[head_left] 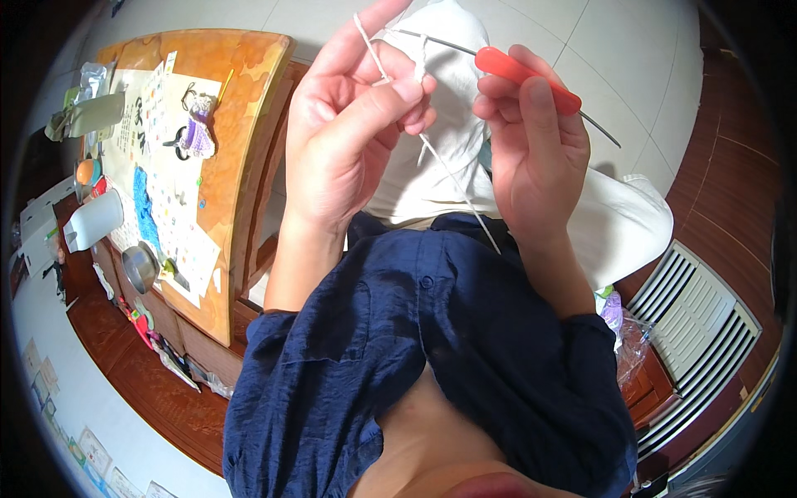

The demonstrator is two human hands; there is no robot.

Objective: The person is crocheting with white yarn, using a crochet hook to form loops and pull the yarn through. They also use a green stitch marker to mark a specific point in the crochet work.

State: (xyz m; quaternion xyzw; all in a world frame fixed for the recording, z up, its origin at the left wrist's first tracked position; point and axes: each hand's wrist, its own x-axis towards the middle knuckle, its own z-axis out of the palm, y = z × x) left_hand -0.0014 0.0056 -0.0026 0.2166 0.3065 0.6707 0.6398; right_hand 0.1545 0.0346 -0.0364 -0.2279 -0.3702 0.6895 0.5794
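Note:
My right hand (535, 141) grips a crochet hook (523, 78) by its red handle, with the thin metal shaft pointing left toward my other hand. White yarn (462, 197) loops over the raised index finger of my left hand (357, 112) and runs down between my hands toward my lap. Thumb and fingers of that hand pinch a short strip of white crochet (420, 56), whose upper end sits at the hook's shaft. The hook's very tip is hard to make out beside the left fingers.
On my left stands a wooden table (261, 91) bearing papers, scissors (176, 144), a purple-and-white crocheted piece (198, 133), a blue crocheted piece (144, 203), a metal bowl (139, 269) and plastic containers. A white slatted rack (697, 324) and a plastic bag (635, 344) are at right.

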